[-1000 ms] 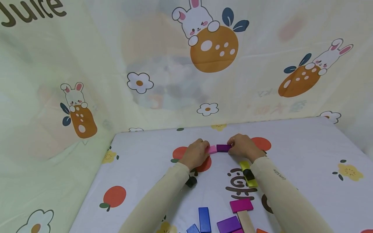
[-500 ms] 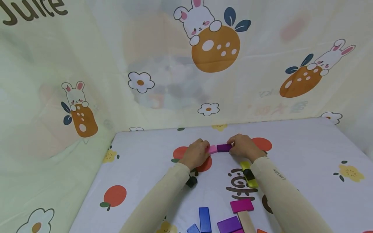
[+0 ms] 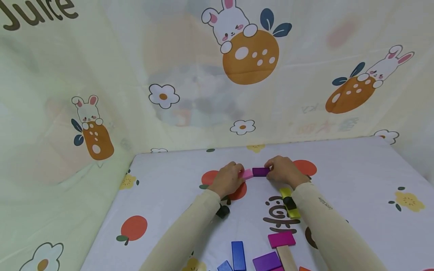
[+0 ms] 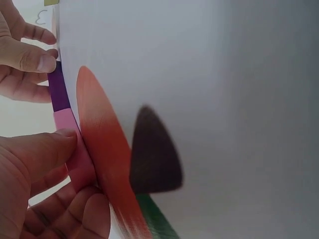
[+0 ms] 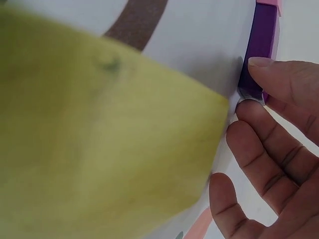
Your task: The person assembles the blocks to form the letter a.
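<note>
My left hand [image 3: 226,180] pinches a pink block [image 3: 248,174] with thumb and fingertips, the thumb lying on its top face in the left wrist view. A dark purple block [image 3: 260,172] lies end to end with it on the right, their ends meeting. At the purple block's far right end, my right hand [image 3: 283,172] holds it: in the right wrist view the thumb rests on the purple face [image 5: 261,37] and a fingertip is at its end. Both blocks lie in a line on the white cloth.
A yellow block [image 3: 294,213] lies by the right wrist, a black piece overlapping it. Nearer the front are a magenta block [image 3: 281,239], a purple block [image 3: 266,261], a tan block [image 3: 286,259] and blue blocks [image 3: 238,256]. A printed curtain [image 3: 190,45] hangs behind the table.
The pink block's right end has tilted up slightly against the purple block. Both hands stay almost still, with their grips unchanged.
</note>
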`<state>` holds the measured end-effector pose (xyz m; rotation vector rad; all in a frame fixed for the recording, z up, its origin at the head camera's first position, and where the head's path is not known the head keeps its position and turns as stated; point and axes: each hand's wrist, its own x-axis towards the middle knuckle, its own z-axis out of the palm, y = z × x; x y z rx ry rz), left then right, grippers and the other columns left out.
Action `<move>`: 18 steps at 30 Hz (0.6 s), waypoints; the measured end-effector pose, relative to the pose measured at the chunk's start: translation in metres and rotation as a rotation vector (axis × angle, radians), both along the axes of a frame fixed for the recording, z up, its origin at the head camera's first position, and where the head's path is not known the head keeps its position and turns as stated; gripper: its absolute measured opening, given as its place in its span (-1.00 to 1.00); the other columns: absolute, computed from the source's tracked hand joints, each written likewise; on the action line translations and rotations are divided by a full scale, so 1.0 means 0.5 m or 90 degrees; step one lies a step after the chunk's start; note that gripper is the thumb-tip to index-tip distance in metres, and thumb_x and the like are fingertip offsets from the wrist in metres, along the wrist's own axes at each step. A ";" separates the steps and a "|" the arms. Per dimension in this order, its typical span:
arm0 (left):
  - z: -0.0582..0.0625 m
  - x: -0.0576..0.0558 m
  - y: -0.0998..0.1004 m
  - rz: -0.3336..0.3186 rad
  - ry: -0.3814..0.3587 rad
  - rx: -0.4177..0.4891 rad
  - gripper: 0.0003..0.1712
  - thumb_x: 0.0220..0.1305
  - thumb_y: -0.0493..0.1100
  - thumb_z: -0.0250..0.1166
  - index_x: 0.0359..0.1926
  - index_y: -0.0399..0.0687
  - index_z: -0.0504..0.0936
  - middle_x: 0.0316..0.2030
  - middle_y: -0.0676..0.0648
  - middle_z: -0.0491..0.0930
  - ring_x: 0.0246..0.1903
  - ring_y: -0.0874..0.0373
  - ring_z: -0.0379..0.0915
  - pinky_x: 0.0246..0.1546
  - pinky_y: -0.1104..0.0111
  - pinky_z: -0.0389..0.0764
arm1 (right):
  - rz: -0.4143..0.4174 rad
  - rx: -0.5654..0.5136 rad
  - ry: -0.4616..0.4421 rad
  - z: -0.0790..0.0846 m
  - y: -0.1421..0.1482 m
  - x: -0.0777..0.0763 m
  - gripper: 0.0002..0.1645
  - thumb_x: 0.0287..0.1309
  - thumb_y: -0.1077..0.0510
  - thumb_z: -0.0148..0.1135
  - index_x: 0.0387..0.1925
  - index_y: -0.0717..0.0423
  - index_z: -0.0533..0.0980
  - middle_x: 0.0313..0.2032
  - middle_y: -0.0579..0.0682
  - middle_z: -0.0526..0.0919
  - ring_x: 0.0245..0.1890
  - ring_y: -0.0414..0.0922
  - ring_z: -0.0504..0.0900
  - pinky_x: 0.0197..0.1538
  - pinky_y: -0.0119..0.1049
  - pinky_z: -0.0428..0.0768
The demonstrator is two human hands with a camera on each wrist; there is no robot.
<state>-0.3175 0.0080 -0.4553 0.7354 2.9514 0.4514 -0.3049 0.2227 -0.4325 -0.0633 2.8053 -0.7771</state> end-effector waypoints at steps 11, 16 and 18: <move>0.000 0.000 -0.001 0.008 -0.007 0.007 -0.62 0.40 -0.05 0.42 0.17 -0.03 0.69 -0.09 -0.03 0.63 -0.19 0.17 0.48 -0.13 0.44 0.60 | 0.009 0.004 0.008 -0.002 0.001 -0.002 -0.54 0.24 0.25 0.39 0.17 0.28 0.63 -0.10 0.20 0.68 -0.11 0.10 0.56 0.01 0.01 0.56; -0.001 0.000 -0.001 0.005 -0.002 0.005 -0.62 0.40 -0.05 0.42 0.17 -0.04 0.69 -0.09 -0.03 0.64 -0.18 0.17 0.49 -0.11 0.43 0.60 | 0.009 0.001 0.013 -0.005 0.004 -0.003 -0.55 0.23 0.25 0.39 0.16 0.27 0.64 -0.11 0.19 0.68 -0.11 0.09 0.56 0.00 -0.01 0.55; -0.001 0.000 -0.002 0.002 -0.001 0.006 -0.62 0.40 -0.05 0.41 0.17 -0.05 0.69 -0.09 -0.04 0.64 -0.18 0.16 0.49 -0.11 0.42 0.60 | 0.008 0.002 0.012 -0.005 0.004 -0.004 -0.55 0.23 0.25 0.39 0.16 0.27 0.64 -0.11 0.19 0.68 -0.11 0.09 0.55 -0.01 -0.02 0.55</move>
